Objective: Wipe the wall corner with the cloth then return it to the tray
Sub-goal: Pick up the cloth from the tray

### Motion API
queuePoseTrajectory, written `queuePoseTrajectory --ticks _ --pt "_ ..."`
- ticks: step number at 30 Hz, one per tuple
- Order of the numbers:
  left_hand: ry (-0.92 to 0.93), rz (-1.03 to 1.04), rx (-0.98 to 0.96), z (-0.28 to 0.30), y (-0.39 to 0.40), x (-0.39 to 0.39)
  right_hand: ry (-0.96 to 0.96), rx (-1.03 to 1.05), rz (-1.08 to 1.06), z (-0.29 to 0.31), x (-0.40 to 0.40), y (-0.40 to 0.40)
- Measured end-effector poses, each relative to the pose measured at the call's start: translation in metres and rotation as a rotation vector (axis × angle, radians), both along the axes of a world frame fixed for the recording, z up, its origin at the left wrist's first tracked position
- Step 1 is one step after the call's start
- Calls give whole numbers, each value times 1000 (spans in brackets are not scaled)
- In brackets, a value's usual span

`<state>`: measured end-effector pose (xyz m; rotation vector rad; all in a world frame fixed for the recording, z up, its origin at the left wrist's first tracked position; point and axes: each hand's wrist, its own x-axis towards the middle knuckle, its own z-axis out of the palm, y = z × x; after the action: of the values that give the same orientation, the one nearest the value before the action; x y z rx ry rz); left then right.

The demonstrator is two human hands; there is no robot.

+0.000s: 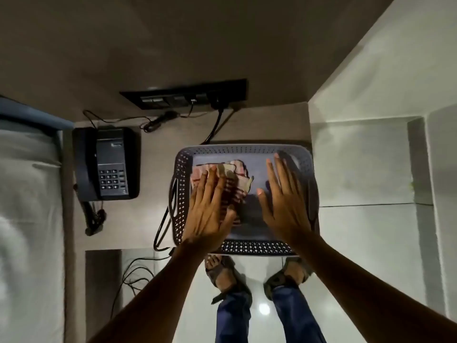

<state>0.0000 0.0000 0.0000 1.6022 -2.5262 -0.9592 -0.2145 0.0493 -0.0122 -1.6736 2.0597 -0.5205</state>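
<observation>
Grey tray [243,149], crumpled checked cloth [235,180]

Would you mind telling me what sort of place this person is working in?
Probably a hotel or guest room. A black corded desk telephone sits on a narrow grey bedside ledge, white bedding lies to its left, and a black wall switch-and-socket panel is mounted just above the ledge.

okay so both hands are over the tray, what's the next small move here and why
Probably close the left hand on the cloth and lift it. The cloth lies folded in the tray, the left hand's fingers lie flat over it, not gripping, and the right hand is open over the bare tray floor.
</observation>
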Motion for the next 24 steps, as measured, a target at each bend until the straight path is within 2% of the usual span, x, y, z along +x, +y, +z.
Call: queuePoseTrajectory --ticks 3,7,11,17,21,24 --pt "-96 -13 -72 -27 -9 1 52 44 -5 -29 0 1" --pt "-264 -47 -139 -54 -8 -8 228 72 6 -56 8 5" --pt "-283 -1 -192 -69 -7 -8 311 -2 -8 -69 10 8" --pt "-213 5 -180 -73 -3 -4 317 -66 -23 -70 12 10" --pt "-158 45 -176 -69 -5 -7 286 -34 -13 -71 10 8" --pt "-15 135 -89 -55 -5 -14 225 45 -7 -62 13 4"
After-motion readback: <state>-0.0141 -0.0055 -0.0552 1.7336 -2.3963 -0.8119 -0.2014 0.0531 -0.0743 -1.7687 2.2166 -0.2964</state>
